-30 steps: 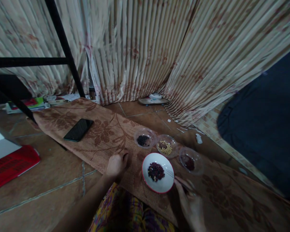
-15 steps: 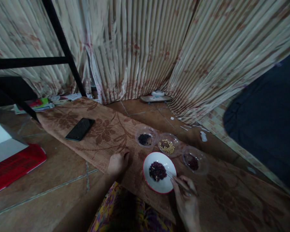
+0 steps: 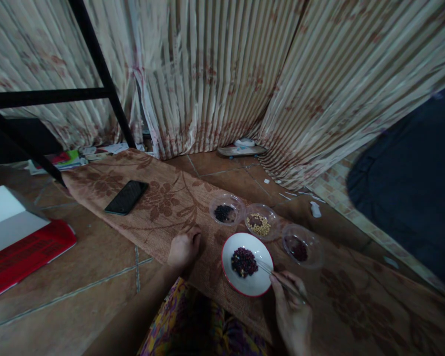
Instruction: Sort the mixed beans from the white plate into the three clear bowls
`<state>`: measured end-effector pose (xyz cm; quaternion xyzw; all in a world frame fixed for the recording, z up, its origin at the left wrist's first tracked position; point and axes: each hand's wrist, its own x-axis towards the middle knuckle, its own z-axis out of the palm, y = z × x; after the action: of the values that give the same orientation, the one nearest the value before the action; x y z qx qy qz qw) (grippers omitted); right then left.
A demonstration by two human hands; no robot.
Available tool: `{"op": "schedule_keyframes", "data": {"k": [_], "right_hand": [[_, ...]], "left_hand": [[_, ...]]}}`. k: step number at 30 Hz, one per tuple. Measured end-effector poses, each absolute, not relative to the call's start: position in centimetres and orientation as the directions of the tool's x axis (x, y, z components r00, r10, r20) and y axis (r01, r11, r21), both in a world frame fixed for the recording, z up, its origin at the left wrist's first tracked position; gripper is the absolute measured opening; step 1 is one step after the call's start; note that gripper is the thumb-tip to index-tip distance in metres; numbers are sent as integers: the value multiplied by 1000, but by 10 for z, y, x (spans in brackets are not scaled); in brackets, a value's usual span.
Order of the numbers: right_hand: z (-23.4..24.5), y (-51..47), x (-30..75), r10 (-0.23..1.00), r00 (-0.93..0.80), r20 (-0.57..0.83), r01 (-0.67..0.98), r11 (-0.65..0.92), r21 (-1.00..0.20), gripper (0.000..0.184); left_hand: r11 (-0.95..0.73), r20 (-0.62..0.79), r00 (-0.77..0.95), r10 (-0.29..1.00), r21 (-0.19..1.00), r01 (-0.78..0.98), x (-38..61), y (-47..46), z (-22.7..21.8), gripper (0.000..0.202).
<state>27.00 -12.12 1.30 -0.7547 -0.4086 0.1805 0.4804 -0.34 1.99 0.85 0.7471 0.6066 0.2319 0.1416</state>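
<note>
My right hand (image 3: 292, 306) is closed around a pair of thin metal chopsticks (image 3: 284, 282) at the bowl's right rim. Their tips reach into a white bowl with a red rim (image 3: 261, 247), beside a heap of mixed beans (image 3: 244, 262), mostly dark red with a few pale ones. Whether the tips grip a bean is too small to tell. My left hand (image 3: 184, 247) rests on the cloth left of the bowl, fingers curled in, nothing visible in it. Behind the bowl stand three clear plastic bowls, holding black beans (image 3: 222, 213), yellow soybeans (image 3: 258, 225) and dark red beans (image 3: 299, 250).
A brown flowered cloth (image 3: 163, 217) covers the low table. On its left part lies a black phone (image 3: 126, 197). A red and white box (image 3: 29, 252) sits on the tiled floor at left. Beyond are a skateboard (image 3: 241, 151), striped curtains (image 3: 215, 74) and a black metal frame (image 3: 107, 74).
My right hand has drawn back slightly to the right, with the chopsticks still over the bowl. My left hand stays in place. The whole view has shifted a little.
</note>
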Motion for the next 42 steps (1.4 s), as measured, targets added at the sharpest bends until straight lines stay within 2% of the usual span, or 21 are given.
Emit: {"op": "schedule_keyframes", "data": {"k": [5, 10, 17, 23, 30, 35, 38, 42], "right_hand": [[26, -114, 270, 748, 645, 156, 428, -185, -885, 39], [46, -97, 263, 784, 571, 242, 484, -83, -871, 35], [52, -36, 246, 771, 470, 429, 547, 127, -827, 31], [58, 15, 225, 841, 347, 414, 580, 155, -800, 31], [60, -7, 237, 812, 455, 366, 522, 90, -848, 35], [55, -53, 259, 761, 617, 200, 351, -38, -936, 42], [48, -83, 270, 712, 684, 157, 369, -152, -917, 43], [40, -114, 277, 742, 666, 77, 396, -265, -879, 43]], "left_hand": [[-206, 156, 147, 977, 498, 842, -4, 20, 9, 19], [-208, 148, 152, 977, 514, 832, -5, 19, 10, 19], [-195, 128, 148, 981, 560, 805, -5, 17, 13, 20], [-203, 142, 149, 979, 553, 808, -6, 18, 12, 19], [-226, 163, 161, 973, 552, 803, -7, 18, 9, 19], [-224, 159, 163, 974, 538, 813, -7, 19, 8, 19], [-225, 161, 163, 973, 528, 819, -7, 20, 6, 19], [-233, 168, 170, 971, 507, 830, -6, 20, 5, 20]]}}
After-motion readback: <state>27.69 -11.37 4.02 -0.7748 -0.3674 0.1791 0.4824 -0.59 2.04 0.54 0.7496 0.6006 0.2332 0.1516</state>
